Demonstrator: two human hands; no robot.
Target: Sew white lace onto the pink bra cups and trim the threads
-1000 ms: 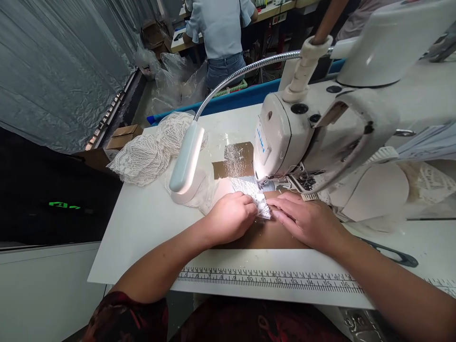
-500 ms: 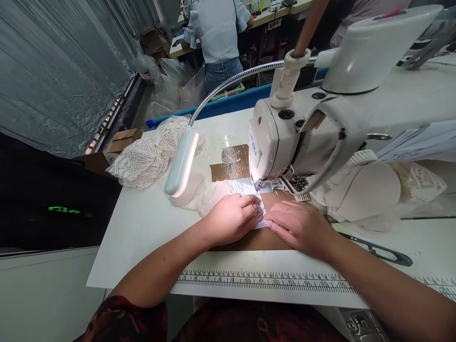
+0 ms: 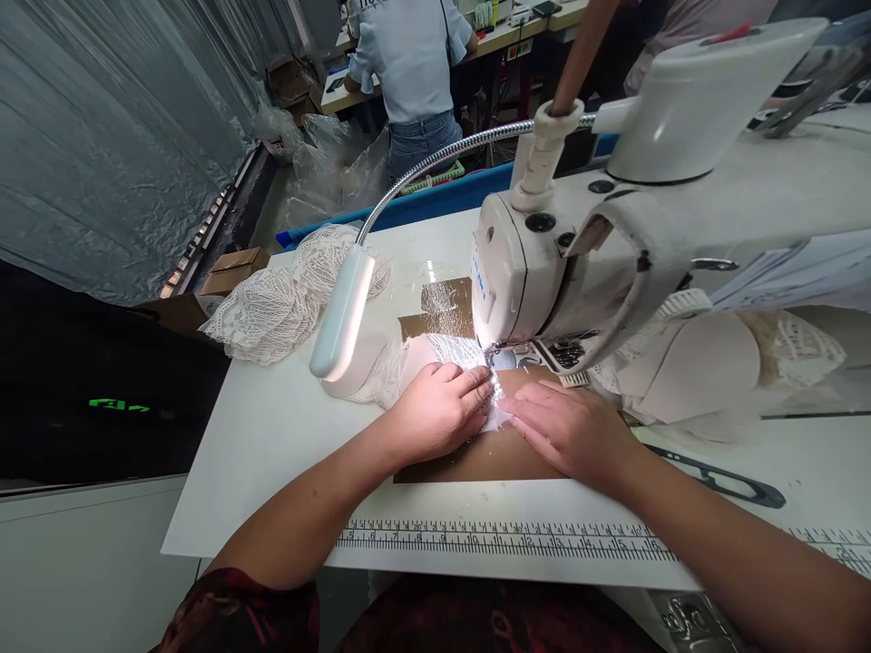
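A piece of white lace fabric [image 3: 455, 348] with a pale pink part lies under the needle end of a white sewing machine [image 3: 507, 263]. My left hand [image 3: 442, 408] rests on the lace just in front of the needle, its fingers bent together and pressing the cloth. To the right, my right hand [image 3: 568, 431] holds the near edge of the lace between thumb and fingers. Both hands are closed on the fabric, close to each other. My fingers hide part of the lace. Brown board [image 3: 442, 467] covers the tabletop beneath my hands.
A lamp [image 3: 344, 313] on a bendable neck hangs left of the needle. Bunched lace [image 3: 272, 304] lies at the table's left, pale cup-shaped pieces [image 3: 711, 367] at the right. A dark flat tool [image 3: 721, 479] and a printed ruler [image 3: 510, 537] are nearer. Another person [image 3: 415, 73] sits beyond.
The lace and its pink part have slid a little farther away from me past the needle. Both hands stay on the cloth in nearly the same place. The view has shifted slightly.
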